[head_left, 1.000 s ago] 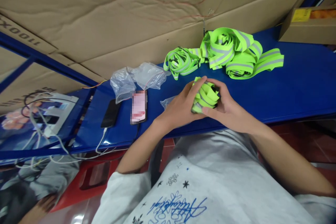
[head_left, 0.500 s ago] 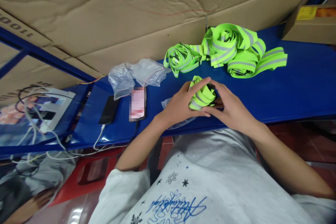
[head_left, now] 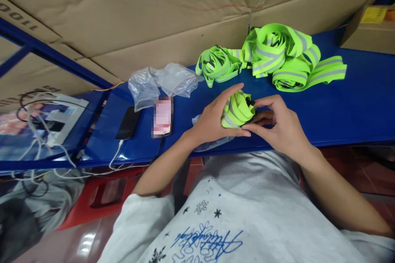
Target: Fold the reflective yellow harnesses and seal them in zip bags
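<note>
My left hand (head_left: 211, 121) is wrapped round a rolled neon-green strap (head_left: 237, 111) with grey stripes, held just above the table's front edge. Thumb and fingers of my right hand (head_left: 282, 129) touch the roll's right side, at its black buckle (head_left: 249, 102). Part of a clear plastic bag (head_left: 212, 144) shows beneath my left hand. Behind the hands lie a loosely coiled green strap (head_left: 218, 65) and a larger heap of green reflective straps (head_left: 277, 55).
Two clear bags (head_left: 175, 80), a black phone (head_left: 128, 123) on a white cable and a pink-screened phone (head_left: 163, 116) lie on the blue table (head_left: 324, 119). A cardboard box (head_left: 368, 35) stands back right. Another person's grey clothing (head_left: 58, 197) shows lower left, beside a red stool (head_left: 89, 205).
The fingers of my right hand have drawn back a little to the right, and more of the roll's buckle side shows. The view has shifted slightly.
</note>
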